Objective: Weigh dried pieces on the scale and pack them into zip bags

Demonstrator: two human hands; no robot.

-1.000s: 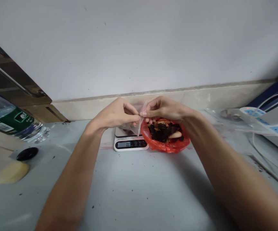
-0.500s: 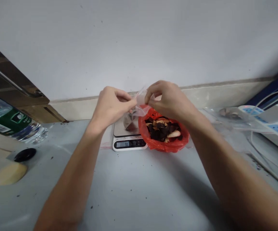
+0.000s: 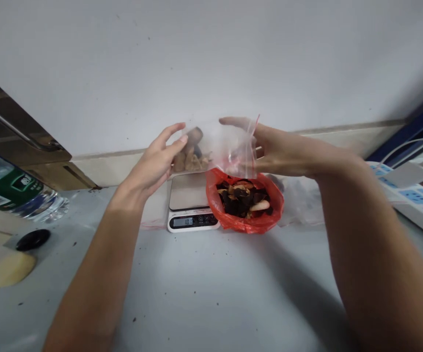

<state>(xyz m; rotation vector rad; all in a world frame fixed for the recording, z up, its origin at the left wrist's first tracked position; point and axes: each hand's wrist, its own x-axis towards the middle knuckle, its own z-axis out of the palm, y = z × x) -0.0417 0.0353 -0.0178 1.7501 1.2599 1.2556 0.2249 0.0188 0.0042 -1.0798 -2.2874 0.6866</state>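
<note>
A clear zip bag (image 3: 229,142) with brown dried pieces (image 3: 193,156) at its left end is held sideways above a kitchen scale (image 3: 187,193). My left hand (image 3: 156,156) grips the filled end between thumb and fingers. At the open-looking, pink-striped mouth end, my right hand (image 3: 273,146) holds the bag, its fingers partly hidden by the film; I cannot tell whether they are inside or behind it. Beside the scale sits a red plastic bag (image 3: 246,225), rolled open, with dark dried pieces (image 3: 244,195) in it. The scale display is lit.
More clear plastic bags (image 3: 303,200) lie right of the red bag. A power strip (image 3: 412,195) with a white cable is farther right. On the left are a large water bottle (image 3: 17,186), a black oval object (image 3: 33,239) and a metal-handled cabinet (image 3: 21,122). The wall (image 3: 211,58) stands close behind.
The clear bag has been lifted off the scale and turned sideways. My right hand has moved right to its mouth, my left to its filled end. Clear bags at right have shifted.
</note>
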